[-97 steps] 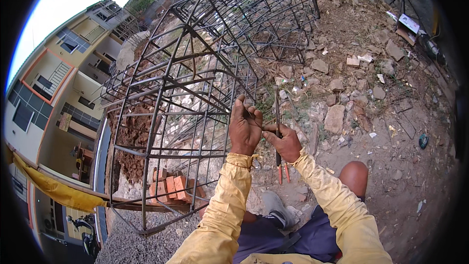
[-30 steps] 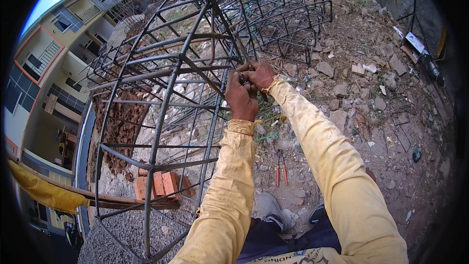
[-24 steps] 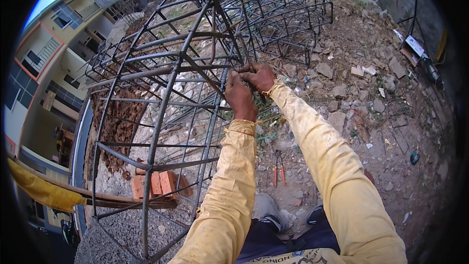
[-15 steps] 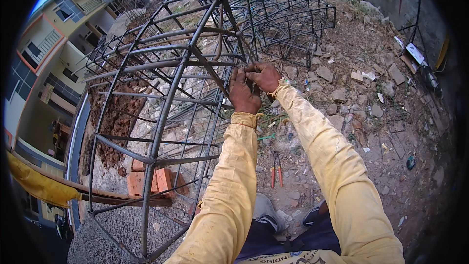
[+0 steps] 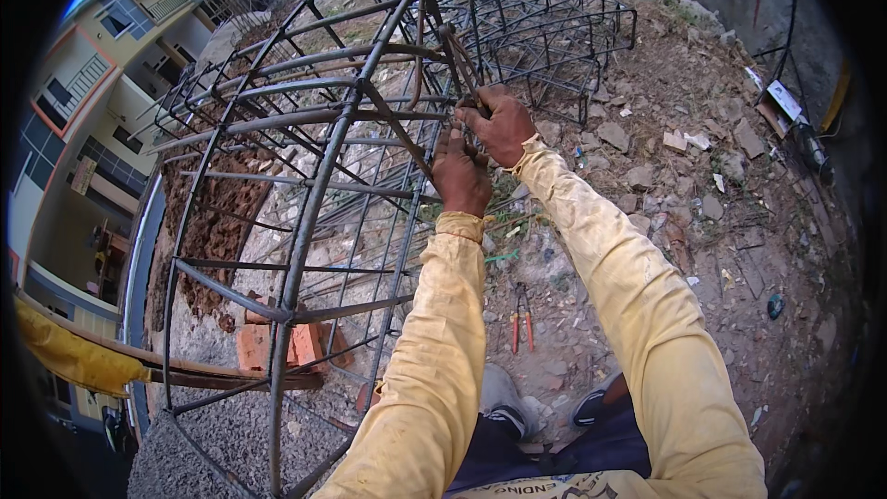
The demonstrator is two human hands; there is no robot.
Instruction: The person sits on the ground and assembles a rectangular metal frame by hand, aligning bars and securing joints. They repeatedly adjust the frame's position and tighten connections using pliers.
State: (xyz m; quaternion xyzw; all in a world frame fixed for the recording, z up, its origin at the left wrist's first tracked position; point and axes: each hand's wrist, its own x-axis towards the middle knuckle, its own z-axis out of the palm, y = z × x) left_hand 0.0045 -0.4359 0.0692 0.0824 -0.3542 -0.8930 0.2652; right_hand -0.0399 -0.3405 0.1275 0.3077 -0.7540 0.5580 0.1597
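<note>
A cage of dark steel reinforcing bars (image 5: 294, 268) stands in front of me, from the lower left up to the top. At its right side, my left hand (image 5: 461, 177) is closed, its fingertips pressed together against a corner where bars cross. What it pinches is too small to make out. My right hand (image 5: 504, 129) is just above and to the right, fingers curled. From it a thin brownish doubled length of wire (image 5: 463, 57) sticks up and leans left, close to the bars.
Red-handled pincers (image 5: 523, 322) lie on the ground near my shoes. Red bricks (image 5: 277, 346) and a wooden plank (image 5: 208, 376) are low on the left. More rebar cages (image 5: 545, 28) lie beyond. Broken stones (image 5: 613, 136) cover the ground on the right; buildings (image 5: 83, 120) rise far left.
My right hand has risen slightly away from the left one, and the wire in it has moved up. My left hand has stayed by the same bar corner.
</note>
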